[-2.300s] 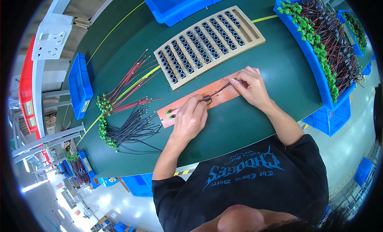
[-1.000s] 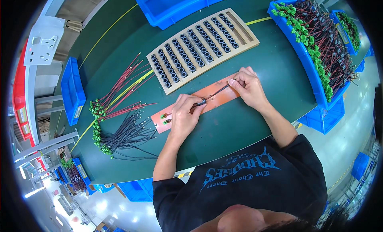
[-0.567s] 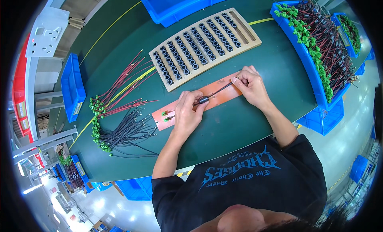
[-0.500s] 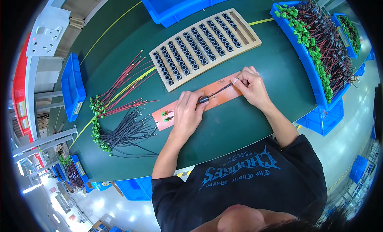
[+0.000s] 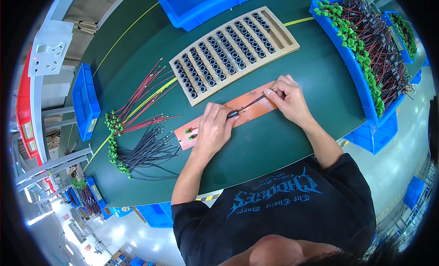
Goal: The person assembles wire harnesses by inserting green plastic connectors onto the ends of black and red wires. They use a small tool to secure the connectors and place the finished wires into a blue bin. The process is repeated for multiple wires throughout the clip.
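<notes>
On the green table lies a long orange board (image 5: 247, 108). A thin black wire (image 5: 249, 103) stretches across it between my two hands. My left hand (image 5: 215, 128) pinches the wire's left end, where a small dark sleeve (image 5: 232, 113) sits. My right hand (image 5: 286, 96) pinches the wire's right end over the board's right edge. Two small green connectors (image 5: 190, 132) rest on the board's left end.
A tan tray of several black ring parts (image 5: 233, 51) lies behind the board. Bundles of red wires (image 5: 139, 103) and black wires (image 5: 146, 151) with green connectors lie to the left. Blue bins (image 5: 84, 101) stand left and far; a bin (image 5: 372, 51) full of wired connectors stands right.
My hands and the wire have stayed over the orange board with only small shifts. The view has drifted slightly.
</notes>
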Demonstrator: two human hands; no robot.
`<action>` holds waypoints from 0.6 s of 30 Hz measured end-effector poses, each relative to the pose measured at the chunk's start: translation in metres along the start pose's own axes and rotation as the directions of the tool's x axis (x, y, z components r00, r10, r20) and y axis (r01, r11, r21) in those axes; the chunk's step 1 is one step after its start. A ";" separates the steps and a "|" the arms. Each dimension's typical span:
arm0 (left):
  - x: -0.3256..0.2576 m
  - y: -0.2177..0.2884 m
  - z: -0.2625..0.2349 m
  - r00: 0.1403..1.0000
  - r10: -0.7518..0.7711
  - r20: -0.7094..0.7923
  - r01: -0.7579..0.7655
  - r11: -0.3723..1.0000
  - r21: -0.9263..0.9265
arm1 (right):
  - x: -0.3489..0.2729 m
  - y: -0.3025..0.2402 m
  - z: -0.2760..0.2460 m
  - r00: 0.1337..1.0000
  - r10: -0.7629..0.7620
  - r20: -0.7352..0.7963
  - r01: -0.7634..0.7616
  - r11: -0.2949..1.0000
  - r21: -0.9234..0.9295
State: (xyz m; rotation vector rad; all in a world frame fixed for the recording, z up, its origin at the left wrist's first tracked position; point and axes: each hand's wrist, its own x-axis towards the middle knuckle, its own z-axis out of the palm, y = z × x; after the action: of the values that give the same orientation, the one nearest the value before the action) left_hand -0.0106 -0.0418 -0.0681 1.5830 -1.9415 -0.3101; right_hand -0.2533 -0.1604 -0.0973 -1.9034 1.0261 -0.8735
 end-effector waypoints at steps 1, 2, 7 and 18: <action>0.000 0.000 0.001 1.000 0.012 -0.004 -0.012 1.000 -0.002 | 0.000 0.000 0.000 1.000 0.003 -0.002 -0.003 1.000 0.007; 0.001 0.000 0.002 1.000 0.019 -0.008 -0.019 1.000 0.003 | 0.000 0.000 -0.001 1.000 0.002 -0.002 -0.002 1.000 0.007; -0.001 -0.001 0.009 0.998 0.049 -0.036 -0.048 0.999 0.024 | 0.001 -0.001 -0.002 1.000 0.002 -0.004 -0.002 1.000 0.019; -0.001 -0.003 0.013 0.998 0.003 -0.065 -0.006 0.999 -0.047 | 0.001 0.002 -0.004 1.000 -0.011 0.006 0.011 1.000 0.018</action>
State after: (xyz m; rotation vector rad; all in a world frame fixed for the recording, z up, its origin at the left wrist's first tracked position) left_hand -0.0156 -0.0444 -0.0801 1.5398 -1.8753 -0.2967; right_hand -0.2565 -0.1629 -0.0971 -1.8970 1.0018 -0.8802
